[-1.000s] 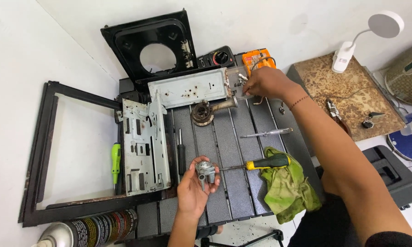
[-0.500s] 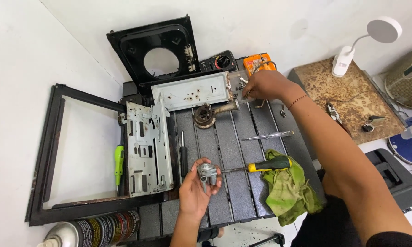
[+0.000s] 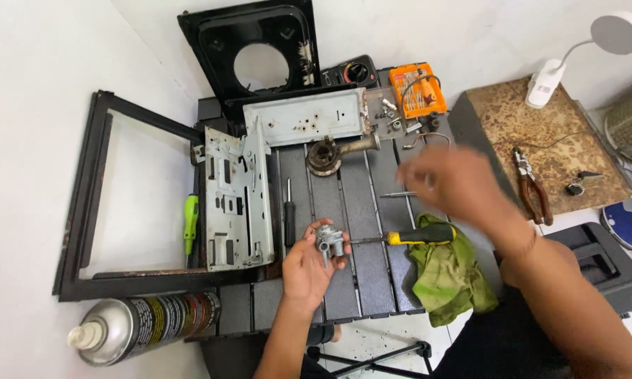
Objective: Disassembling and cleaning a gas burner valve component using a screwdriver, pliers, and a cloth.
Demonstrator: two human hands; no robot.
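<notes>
From the head view, my left hand (image 3: pixel 309 270) is palm up over the near edge of the slatted workbench (image 3: pixel 372 281), fingers curled loosely around a small grey metal valve fitting (image 3: pixel 328 240) that sits at the fingertips. My right hand (image 3: pixel 451 184) hangs blurred above the right side of the bench, apart from everything under it; I cannot tell how far open it is or whether it carries anything small. I judge this as the inspection step on the fitting, and the next move calls for a tool. The yellow-handled screwdriver (image 3: pixel 421 235) lies just right of the fitting, its shaft pointing toward it, beside the green rag (image 3: pixel 451 277). The brass burner piece (image 3: pixel 332 154) lies toward the far edge, with a black-handled screwdriver (image 3: pixel 288 214) left of centre next to the grey sheet-metal bracket (image 3: pixel 233 203). Open slats show between the burner piece and the fitting; the left edge is crowded by the bracket and the black frame (image 3: pixel 91 210), and a spray can (image 3: pixel 144 324) lies off the near-left corner.
</notes>
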